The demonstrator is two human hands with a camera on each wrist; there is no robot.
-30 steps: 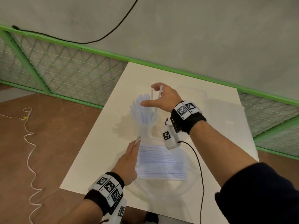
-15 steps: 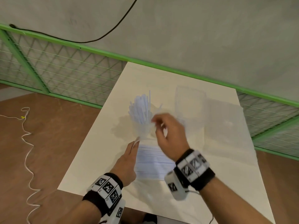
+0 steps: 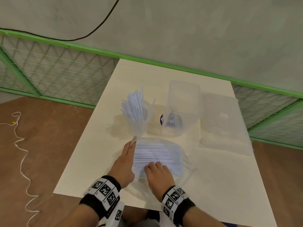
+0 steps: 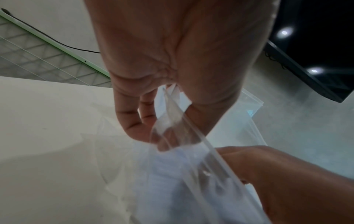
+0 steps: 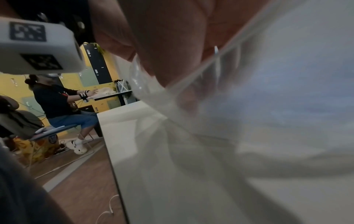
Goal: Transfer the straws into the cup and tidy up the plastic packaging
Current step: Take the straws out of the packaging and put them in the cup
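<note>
A clear cup [image 3: 136, 123] full of pale straws [image 3: 134, 105] stands mid-table. In front of it lies a clear plastic bag [image 3: 178, 153] with several more straws [image 3: 155, 153] lying flat inside. My left hand [image 3: 132, 141] pinches the bag's open left edge and holds it up; the left wrist view shows that film edge [image 4: 172, 115] between thumb and fingers [image 4: 134, 121]. My right hand [image 3: 153, 166] reaches into the bag mouth, its fingers bent down over the straws. In the right wrist view its fingers [image 5: 191, 97] show through the film; a hold on any straw is hidden.
A tall clear plastic container [image 3: 183, 102] stands right of the cup, a purple label [image 3: 163, 119] behind its base. A flat clear bag [image 3: 224, 125] lies at the table's right. A green mesh fence [image 3: 65, 74] runs behind the white table [image 3: 98, 158].
My right hand left the cup after dropping straws in, swung back toward me, and has gone down into the bag. The left hand kept hold of the bag's edge.
</note>
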